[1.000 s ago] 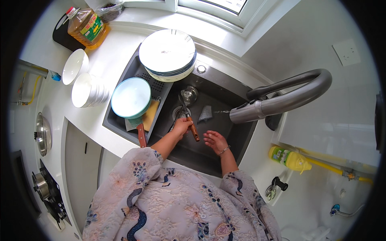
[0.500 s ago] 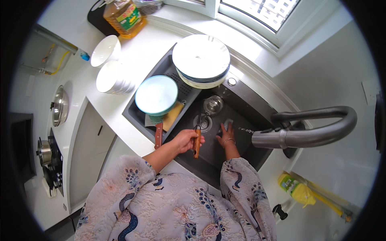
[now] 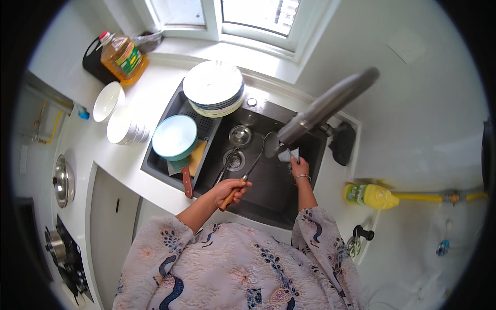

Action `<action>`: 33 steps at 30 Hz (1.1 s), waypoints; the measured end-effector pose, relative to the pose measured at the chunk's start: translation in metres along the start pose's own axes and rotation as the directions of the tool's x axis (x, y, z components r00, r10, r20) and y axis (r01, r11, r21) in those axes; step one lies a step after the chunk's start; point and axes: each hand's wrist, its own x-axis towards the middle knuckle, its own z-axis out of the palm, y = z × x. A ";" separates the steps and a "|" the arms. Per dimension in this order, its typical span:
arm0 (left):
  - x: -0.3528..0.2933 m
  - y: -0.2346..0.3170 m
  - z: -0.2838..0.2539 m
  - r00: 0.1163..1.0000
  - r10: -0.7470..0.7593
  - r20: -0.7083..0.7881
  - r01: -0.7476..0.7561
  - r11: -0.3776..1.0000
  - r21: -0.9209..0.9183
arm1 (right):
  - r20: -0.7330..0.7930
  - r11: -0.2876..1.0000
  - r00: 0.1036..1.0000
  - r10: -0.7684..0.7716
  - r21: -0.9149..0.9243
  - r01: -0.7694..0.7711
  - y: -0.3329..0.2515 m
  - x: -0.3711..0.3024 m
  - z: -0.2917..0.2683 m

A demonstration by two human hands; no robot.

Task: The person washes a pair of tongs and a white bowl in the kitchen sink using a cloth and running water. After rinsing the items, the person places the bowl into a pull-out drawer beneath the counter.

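A person in a pale, patterned top with wide sleeves leans over a dark grey rectangular sink, the left hand wrapped firmly around the brown wooden handle of a long metal spoon with a round head. The spoon slants forward and to the right from that hand, its head near the thick grey metal faucet. The right hand, a thin bracelet at its wrist, pinches a small grey-white pad just beside the spoon's head; whether the two touch cannot be told. Ahead of the left hand, a round-bowled metal ladle lies beyond the round metal drain. To the left of that hand, a grey plastic side tray holds a light blue round bowl, a yellow flat cloth or sponge and a knife with a reddish-brown handle. Farther ahead of the left hand rises a stack of white round plates; well to the right of the right hand lies a yellow plastic bottle.
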 end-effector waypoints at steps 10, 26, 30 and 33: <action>-0.022 -0.006 0.031 0.968 -0.137 0.211 0.158 0.984 -0.084 | -0.089 0.756 0.754 -0.651 -0.169 0.633 -0.084 -0.059 0.011; -0.054 -0.002 0.040 0.978 -0.067 0.198 0.064 0.998 0.024 | -0.258 0.814 0.777 -0.574 -0.081 0.575 -0.114 -0.023 0.027; -0.049 -0.005 0.035 0.972 -0.111 0.208 0.109 0.994 0.021 | -0.145 0.829 0.817 -0.559 -0.134 0.543 -0.093 -0.012 0.029; -0.047 -0.012 0.033 0.973 -0.087 0.214 0.091 0.996 -0.008 | -0.265 0.918 0.880 -0.395 -0.152 0.367 -0.109 -0.012 0.003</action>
